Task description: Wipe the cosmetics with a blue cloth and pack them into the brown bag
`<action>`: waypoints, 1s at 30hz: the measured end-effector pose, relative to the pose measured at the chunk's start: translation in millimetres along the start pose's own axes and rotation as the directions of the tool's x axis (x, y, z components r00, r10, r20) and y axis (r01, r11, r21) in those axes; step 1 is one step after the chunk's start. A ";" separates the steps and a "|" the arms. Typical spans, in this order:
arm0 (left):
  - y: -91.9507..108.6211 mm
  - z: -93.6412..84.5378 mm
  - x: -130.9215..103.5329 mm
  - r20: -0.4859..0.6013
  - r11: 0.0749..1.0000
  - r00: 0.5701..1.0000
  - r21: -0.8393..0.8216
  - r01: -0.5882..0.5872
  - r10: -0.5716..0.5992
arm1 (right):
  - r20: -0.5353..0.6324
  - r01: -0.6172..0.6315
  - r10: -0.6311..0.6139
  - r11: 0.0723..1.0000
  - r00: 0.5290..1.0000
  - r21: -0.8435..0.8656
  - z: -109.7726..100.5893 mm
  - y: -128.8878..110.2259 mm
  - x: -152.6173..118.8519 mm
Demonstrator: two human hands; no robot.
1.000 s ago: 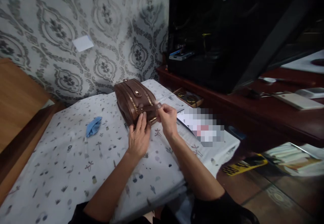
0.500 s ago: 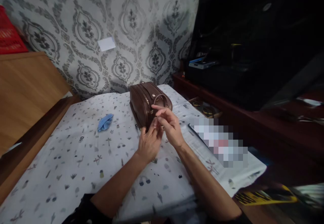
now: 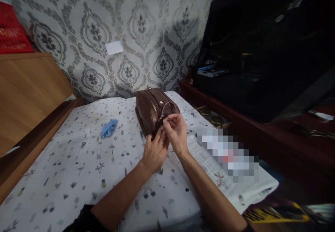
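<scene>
A brown leather bag point(image 3: 145, 108) with gold-coloured zips and studs rests upright on the patterned cloth, its near end towards me. My left hand point(image 3: 155, 151) is against that near end, thumb to the left and fingers stretched forward onto the leather. Just right of it, my right hand point(image 3: 178, 132) is closed in a pinch by the bag's near top edge; whatever lies between its fingertips is hidden. A thin looped strap point(image 3: 166, 105) arches over the bag's top beside those fingertips. To the left lies a crumpled blue cloth point(image 3: 109, 128).
White printed cloth point(image 3: 86, 176) covers the surface under the bag. A blurred-out flat object point(image 3: 227, 155) lies at the right. Beyond are a dark red cabinet point(image 3: 261, 148) and a large black screen point(image 3: 248, 50). A wooden panel point(image 3: 28, 95) stands left, patterned wall behind.
My right hand has drawn its fingers in from a looser reach to a tighter pinch. My left hand stays at the bag's near end. The view has shifted slightly.
</scene>
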State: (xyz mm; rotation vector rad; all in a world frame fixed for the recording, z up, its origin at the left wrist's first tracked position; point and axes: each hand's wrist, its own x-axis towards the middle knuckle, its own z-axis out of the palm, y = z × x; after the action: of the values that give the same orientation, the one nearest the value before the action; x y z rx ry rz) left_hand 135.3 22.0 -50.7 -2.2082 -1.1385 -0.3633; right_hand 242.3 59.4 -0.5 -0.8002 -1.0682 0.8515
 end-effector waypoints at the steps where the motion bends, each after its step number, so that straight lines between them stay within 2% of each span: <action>1: 0.1 0.0 -0.1 -0.003 1.000 1.000 -0.001 0.001 -0.001 | -0.001 -0.043 0.043 0.998 0.999 0.047 -0.3 0.0 0.0; 4: 0.1 0.6 -0.9 -0.014 1.000 1.000 -0.013 0.002 -0.002 | 0.054 -0.172 0.166 0.976 0.985 0.133 0.3 -6.0 2.1; 7: 0.1 2.0 -1.7 -0.005 1.000 1.000 -0.029 0.002 -0.002 | 0.138 -0.270 0.250 0.951 0.958 0.151 2.8 -13.5 5.2; 11: -0.1 1.6 -1.4 0.001 0.999 1.000 -0.031 0.012 -0.012 | 0.191 -0.295 0.265 0.943 0.945 0.151 6.8 -14.4 9.0; 18: -2.0 -0.8 -0.2 -0.015 1.000 1.000 -0.017 -0.011 0.011 | 0.031 -0.135 0.135 0.991 0.990 0.022 4.8 -9.3 9.1; 22: -1.8 1.1 -0.8 -0.015 1.000 1.000 -0.026 -0.011 0.011 | 0.038 -0.076 0.077 0.997 0.996 -0.033 -1.4 -7.6 1.3; 28: -2.3 -1.3 0.5 0.030 0.999 0.999 -0.050 -0.011 0.012 | 0.047 0.093 -0.088 0.988 0.995 -0.125 -4.3 -5.0 -6.5; 30: -2.5 -2.3 0.6 0.041 0.998 0.999 -0.054 -0.012 0.014 | 0.072 0.111 -0.102 0.985 0.992 -0.131 -5.5 -5.7 -7.5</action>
State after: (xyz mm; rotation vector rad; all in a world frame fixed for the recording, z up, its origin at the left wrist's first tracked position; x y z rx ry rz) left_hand 133.7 22.0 -47.6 -2.2784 -1.1478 -0.3477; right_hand 246.8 49.4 -0.1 -0.8245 -1.2259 0.7242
